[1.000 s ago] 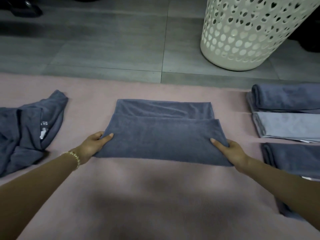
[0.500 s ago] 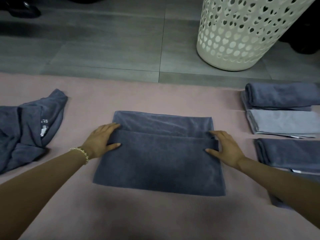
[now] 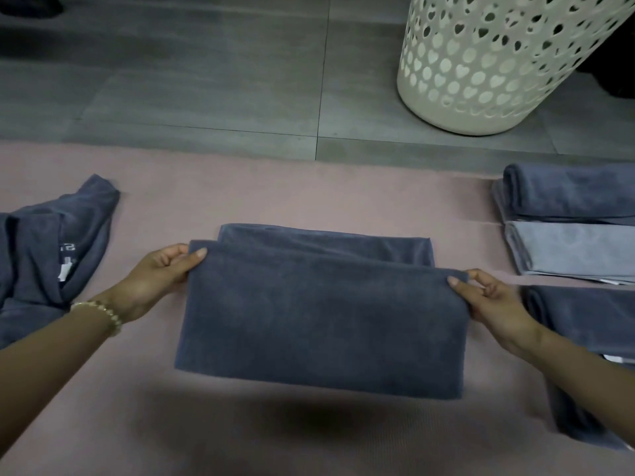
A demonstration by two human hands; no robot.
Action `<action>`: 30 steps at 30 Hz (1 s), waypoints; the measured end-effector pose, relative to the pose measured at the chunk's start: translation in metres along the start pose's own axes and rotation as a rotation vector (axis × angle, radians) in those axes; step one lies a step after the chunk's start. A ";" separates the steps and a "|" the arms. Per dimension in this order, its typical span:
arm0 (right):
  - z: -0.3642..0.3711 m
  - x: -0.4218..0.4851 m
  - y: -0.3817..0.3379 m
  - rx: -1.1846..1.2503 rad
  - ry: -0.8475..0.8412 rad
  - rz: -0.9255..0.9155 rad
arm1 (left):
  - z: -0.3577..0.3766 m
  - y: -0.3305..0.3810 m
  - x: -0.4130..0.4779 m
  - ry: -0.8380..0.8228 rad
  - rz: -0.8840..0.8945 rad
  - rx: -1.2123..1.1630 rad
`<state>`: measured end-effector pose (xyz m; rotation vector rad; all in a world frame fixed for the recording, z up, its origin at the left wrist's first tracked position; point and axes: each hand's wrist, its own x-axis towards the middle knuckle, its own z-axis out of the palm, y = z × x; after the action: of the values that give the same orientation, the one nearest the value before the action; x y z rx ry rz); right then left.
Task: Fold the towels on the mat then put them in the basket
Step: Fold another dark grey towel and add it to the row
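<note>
Grey tiled floor (image 3: 171, 80), pink mat (image 3: 275, 194) laid over it. Item: dark blue towel (image 3: 319, 324), centre of mat, part-folded, long axis running left to right, squarely between the hands. Left hand (image 3: 154, 280): pinches the top layer's far-left corner. Right hand (image 3: 494, 304): pinches its far-right corner. White pierced basket (image 3: 481, 63): on the floor beyond the mat's far-right corner, nearer the right hand. Folded towels (image 3: 570, 194): along the right edge. Crumpled towel (image 3: 51, 252): left edge.

Basket (image 3: 498, 63) behind mat (image 3: 309, 187)
</note>
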<state>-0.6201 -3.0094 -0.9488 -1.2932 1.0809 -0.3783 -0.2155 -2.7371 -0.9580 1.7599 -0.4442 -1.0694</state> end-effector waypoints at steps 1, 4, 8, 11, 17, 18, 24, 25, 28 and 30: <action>0.001 0.008 -0.006 -0.004 0.026 -0.009 | 0.000 0.003 0.008 0.035 0.024 -0.031; 0.008 0.039 -0.023 0.000 0.114 -0.036 | 0.012 0.019 0.034 0.139 0.067 -0.053; 0.020 0.084 -0.015 -0.150 0.259 0.039 | 0.025 0.014 0.073 0.245 -0.018 -0.030; 0.024 0.097 -0.002 -0.216 0.367 0.119 | 0.032 -0.005 0.086 0.367 -0.071 0.012; 0.023 0.070 -0.003 -0.257 0.321 0.139 | 0.036 0.006 0.047 0.305 -0.043 0.294; 0.022 0.058 -0.001 -0.282 0.277 0.155 | 0.034 0.006 0.035 0.255 -0.075 0.355; 0.022 -0.010 0.033 -0.471 0.127 0.236 | 0.030 -0.027 -0.032 0.045 -0.131 0.576; 0.023 -0.017 0.040 -0.485 0.141 0.215 | 0.030 -0.033 -0.038 0.066 -0.095 0.562; 0.022 -0.031 0.056 -0.470 0.202 0.140 | 0.030 -0.050 -0.044 0.212 -0.072 0.530; 0.029 -0.037 0.050 -0.573 0.283 0.071 | 0.035 -0.054 -0.046 0.353 -0.029 0.562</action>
<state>-0.6316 -2.9496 -0.9807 -1.7317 1.5424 -0.2041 -0.2785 -2.7005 -0.9888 2.4024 -0.5290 -0.6600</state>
